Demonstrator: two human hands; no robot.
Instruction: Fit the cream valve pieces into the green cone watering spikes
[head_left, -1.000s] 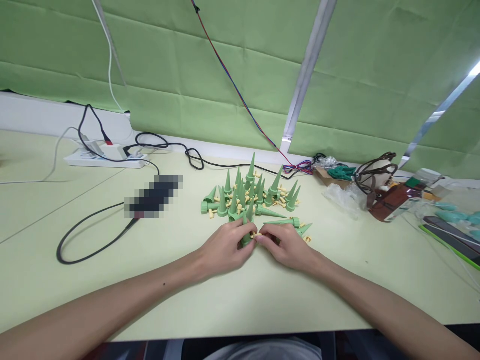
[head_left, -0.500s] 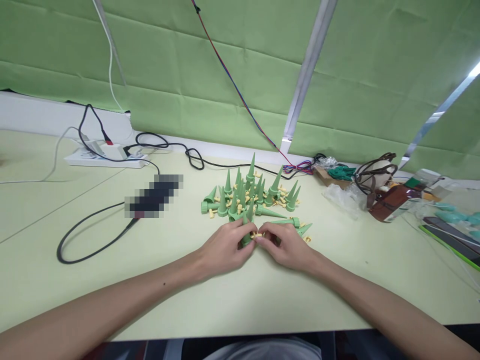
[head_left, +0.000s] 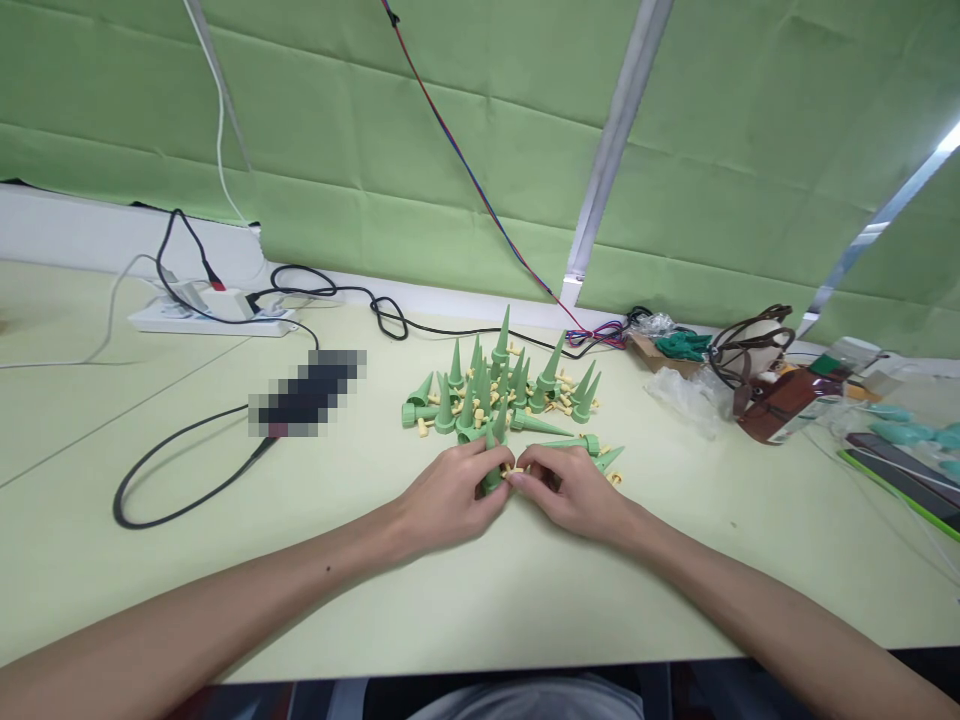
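Note:
My left hand [head_left: 457,490] is closed around a green plastic watering spike [head_left: 491,470], which stands point up near the front of the pile. The fingertips of my right hand [head_left: 570,490] pinch a small yellow valve piece [head_left: 514,472] against the side of that spike. Whether the valve sits in the spike is hidden by my fingers. Just beyond my hands lies a group of several green spikes [head_left: 480,385], some upright and some on their sides, with small yellow valve pieces [head_left: 559,403] scattered among them. A yellow piece [head_left: 616,479] lies right of my right hand.
To the left are a pixelated dark device [head_left: 304,395] with a looping black cable [head_left: 124,480] and a white power strip [head_left: 202,318]. A brown bottle [head_left: 791,405], clear plastic wrap [head_left: 682,398] and a green-edged dark device [head_left: 907,480] lie to the right.

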